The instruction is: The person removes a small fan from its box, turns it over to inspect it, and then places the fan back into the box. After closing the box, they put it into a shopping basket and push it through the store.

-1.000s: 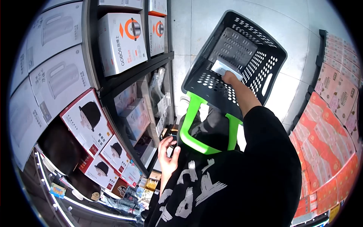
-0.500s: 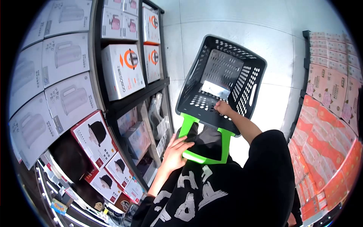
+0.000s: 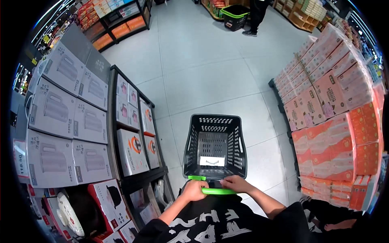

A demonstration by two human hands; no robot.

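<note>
A black perforated shopping basket [image 3: 189, 153] stands on the floor in front of me, with a flat white box [image 3: 212, 161] lying inside it at the near end. Its bright green handle [image 3: 219, 191] is raised toward my body. My left hand [image 3: 196, 190] wraps round the left part of this handle. On the right part, my right hand [image 3: 236, 184] has its fingers closed round the handle too. Both hands partly cover the green grip.
Stacked kettle boxes [image 3: 54, 107] and a dark shelf [image 3: 137, 178] with boxed cookware line my left. Wrapped pink and orange packs [image 3: 324, 146] form a tall stack on the right. Ahead, a person [image 3: 256, 16] stands beside another green-rimmed basket [image 3: 235, 20]. Someone's forearm [image 3: 338, 225] shows lower right.
My right hand has come out of the basket onto the handle; my left hand now grips it. The basket appears lower and straighter, and the view has tilted up to the aisle.
</note>
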